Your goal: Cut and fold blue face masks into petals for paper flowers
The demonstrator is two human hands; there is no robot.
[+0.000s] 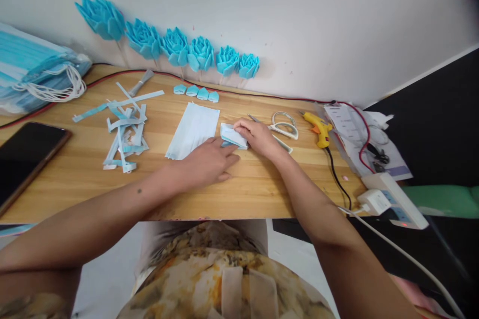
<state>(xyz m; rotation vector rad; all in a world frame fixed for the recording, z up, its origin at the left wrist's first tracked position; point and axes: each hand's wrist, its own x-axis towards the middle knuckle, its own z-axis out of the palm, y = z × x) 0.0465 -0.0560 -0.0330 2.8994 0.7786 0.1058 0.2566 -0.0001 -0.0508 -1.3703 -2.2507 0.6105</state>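
A pale blue piece of face mask (232, 135), folded over in layers, lies on the wooden table. My right hand (256, 134) has its fingers closed on the upper right of that piece. At its lower left edge, my left hand (207, 162) rests on the table with fingers stretched out, the fingertips touching or nearly touching the fold. A flat, opened mask sheet (194, 129) lies just beyond my left hand. White-handled scissors (286, 129) lie to the right of my right hand, partly hidden by it. Several small folded blue petals (196, 91) stand in a row behind the sheet.
Several blue flowers (175, 47) on stems lean along the wall. Cut strips (127, 134), a phone (30, 159) and a bag of masks (41, 70) are at the left. A roll of tape (283, 115), yellow glue gun (318, 128) and power strip (400, 204) are at the right.
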